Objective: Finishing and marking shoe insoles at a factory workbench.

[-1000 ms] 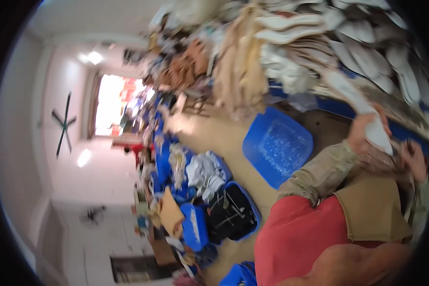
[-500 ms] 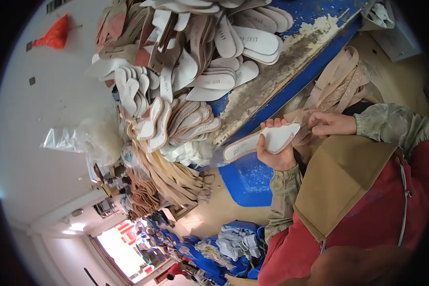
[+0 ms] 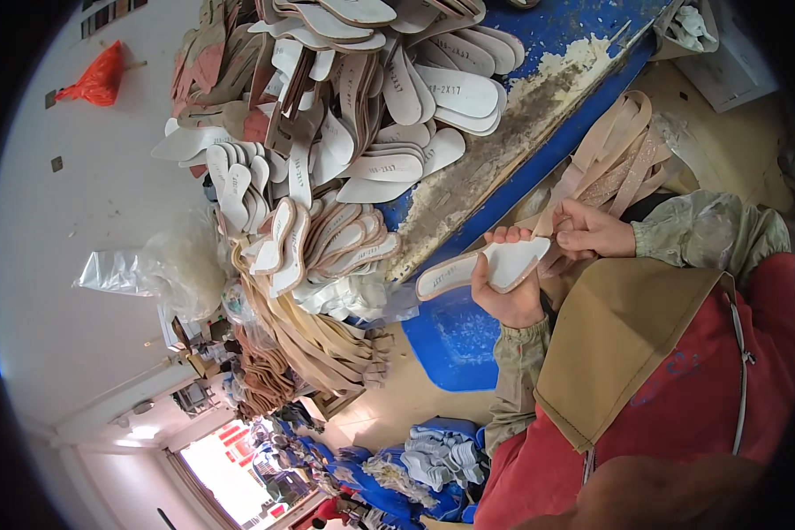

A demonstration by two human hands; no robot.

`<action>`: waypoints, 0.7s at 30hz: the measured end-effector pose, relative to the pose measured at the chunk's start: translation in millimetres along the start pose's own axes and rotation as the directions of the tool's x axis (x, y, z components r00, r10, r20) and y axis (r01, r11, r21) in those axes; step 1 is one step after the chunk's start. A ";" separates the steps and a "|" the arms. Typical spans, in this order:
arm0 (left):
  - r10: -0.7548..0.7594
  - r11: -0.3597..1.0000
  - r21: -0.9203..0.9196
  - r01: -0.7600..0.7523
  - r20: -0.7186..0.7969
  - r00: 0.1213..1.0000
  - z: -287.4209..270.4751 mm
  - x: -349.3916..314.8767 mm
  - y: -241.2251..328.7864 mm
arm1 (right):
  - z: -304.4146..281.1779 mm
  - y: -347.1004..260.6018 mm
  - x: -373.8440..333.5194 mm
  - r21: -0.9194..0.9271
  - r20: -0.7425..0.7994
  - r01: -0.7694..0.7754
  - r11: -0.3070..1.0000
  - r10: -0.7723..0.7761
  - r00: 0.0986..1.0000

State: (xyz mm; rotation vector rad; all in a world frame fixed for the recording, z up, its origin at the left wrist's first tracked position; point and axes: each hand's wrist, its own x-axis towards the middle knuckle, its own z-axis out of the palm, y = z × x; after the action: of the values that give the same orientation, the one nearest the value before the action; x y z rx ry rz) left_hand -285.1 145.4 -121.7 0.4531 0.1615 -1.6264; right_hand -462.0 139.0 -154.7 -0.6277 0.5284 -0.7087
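Observation:
My left hand point(image 3: 515, 303) holds a white shoe insole point(image 3: 518, 259) with a pinkish rim, thumb across its face and fingers behind the far edge. The narrow end points left and the broader end lies toward my other hand. My right hand point(image 3: 594, 230) is closed at the insole's pointed tip, its fingers pinching a thin beige strip point(image 3: 544, 221) there. How the strip meets the insole is partly hidden by the fingers. Just beyond that hand hangs a bundle of pinkish-beige glittery strips point(image 3: 617, 146).
A blue table point(image 3: 583, 79) with dried glue crust along its edge carries piles of white insoles point(image 3: 393, 168). Long tan strips point(image 3: 314, 340) drape off its left end. A blue stool point(image 3: 455, 340) stands below. A tan apron point(image 3: 623, 344) covers my lap.
My right hand has moved left to the insole's tip and closed on the strip. The insole stays in my left hand, nearly in place. The view has shifted slightly.

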 end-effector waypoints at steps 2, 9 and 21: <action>-0.025 1.000 -0.001 0.025 -0.055 0.998 2.0 -1.8 -1.6 | 0.3 -1.5 0.2 -0.042 0.004 0.014 0.999 -0.014 1.000; -0.090 0.995 -0.035 0.089 -0.040 0.995 5.6 -7.3 1.0 | 7.0 0.6 7.2 -0.031 0.048 0.177 0.984 -0.176 0.983; 0.014 0.997 0.072 -0.018 0.054 0.998 3.6 -7.2 8.8 | 13.7 -8.8 -4.6 0.082 -0.046 0.075 0.994 -0.071 0.996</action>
State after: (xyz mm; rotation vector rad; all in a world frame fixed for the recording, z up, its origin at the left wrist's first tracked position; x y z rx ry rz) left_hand -276.8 149.7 -114.3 0.4642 0.0589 -1.6311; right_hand -460.1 141.8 -138.1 -0.5564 0.5149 -0.8107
